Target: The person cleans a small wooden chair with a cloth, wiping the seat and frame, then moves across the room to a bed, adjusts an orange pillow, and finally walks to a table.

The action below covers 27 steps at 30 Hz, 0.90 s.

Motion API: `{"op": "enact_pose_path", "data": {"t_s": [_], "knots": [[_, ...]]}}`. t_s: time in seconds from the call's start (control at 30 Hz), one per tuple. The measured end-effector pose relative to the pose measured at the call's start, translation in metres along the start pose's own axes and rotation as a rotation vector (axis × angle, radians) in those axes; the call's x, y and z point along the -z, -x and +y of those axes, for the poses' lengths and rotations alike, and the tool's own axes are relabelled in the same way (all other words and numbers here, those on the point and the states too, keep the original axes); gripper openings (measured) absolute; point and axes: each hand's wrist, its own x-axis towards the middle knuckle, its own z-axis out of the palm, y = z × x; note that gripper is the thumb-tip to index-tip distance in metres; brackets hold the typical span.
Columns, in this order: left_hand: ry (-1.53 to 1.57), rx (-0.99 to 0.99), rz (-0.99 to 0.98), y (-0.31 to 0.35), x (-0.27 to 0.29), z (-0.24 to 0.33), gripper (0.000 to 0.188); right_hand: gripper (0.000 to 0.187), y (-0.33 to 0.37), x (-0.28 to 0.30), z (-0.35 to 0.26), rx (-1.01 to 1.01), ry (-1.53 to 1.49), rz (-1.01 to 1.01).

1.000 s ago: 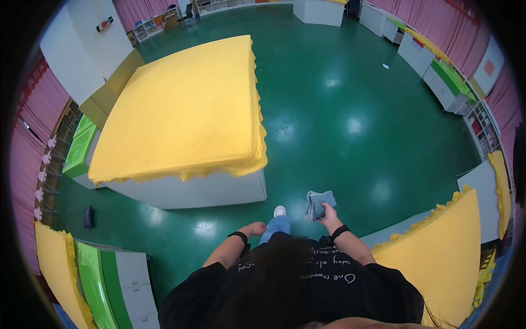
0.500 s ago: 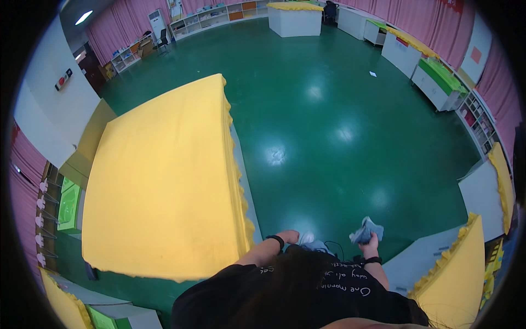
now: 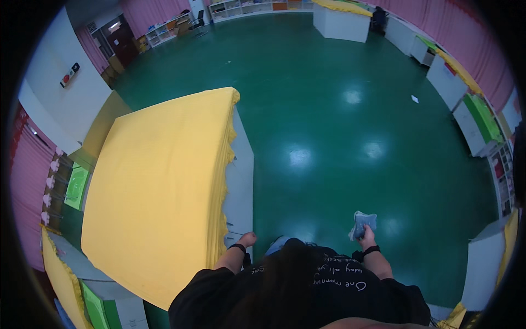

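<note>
My right hand [image 3: 366,237] is closed round a folded blue-grey cloth [image 3: 364,222] with pale edges, held out over the floor. On the other side, my left hand [image 3: 248,239] is curled into a loose fist, and I see nothing in it. It hangs beside the grey-white cabinet [image 3: 241,170], close to its lower drawers; I cannot tell if it touches them. A yellow cloth cover [image 3: 159,192] with a ruffled edge lies over the top of that cabinet.
Green floor [image 3: 307,120] stretches ahead, with a small white scrap [image 3: 415,99] on it. A yellow-topped white counter [image 3: 342,24] stands far off. White and green units [image 3: 482,118] line the right wall. A green basin [image 3: 76,186] is at the left.
The far counter and right-hand units have shifted rightward in view. More of the cabinet's side shows. My left hand has moved left towards the cabinet; my right still holds the cloth.
</note>
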Motion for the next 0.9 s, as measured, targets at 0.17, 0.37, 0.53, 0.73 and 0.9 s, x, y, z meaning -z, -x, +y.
{"op": "enact_pose_path", "data": {"t_s": [0.17, 0.37, 0.53, 0.73, 0.9], "knots": [[0.036, -0.149, -0.262, -0.019, -0.015, -0.059, 0.028, 0.051, -0.072, -0.098, -0.032, -0.113, 0.071, -0.175], [-0.102, 0.144, -0.274, -0.097, 0.013, -0.024, 0.031, 0.047, -0.146, -0.231, -0.124, -0.152, 0.22, 0.017], [-0.196, 0.183, -0.305, -0.246, 0.129, 0.075, 0.036, 0.045, -0.208, -0.294, -0.226, -0.048, 0.037, 0.008], [0.175, -0.19, 0.201, -0.452, 0.25, 0.248, 0.027, 0.043, -0.302, -0.373, -0.297, -0.089, -0.059, -0.022], [0.219, -0.186, 0.112, -0.547, 0.297, 0.333, 0.025, 0.044, -0.418, -0.436, -0.34, -0.32, -0.079, 0.134]]}}
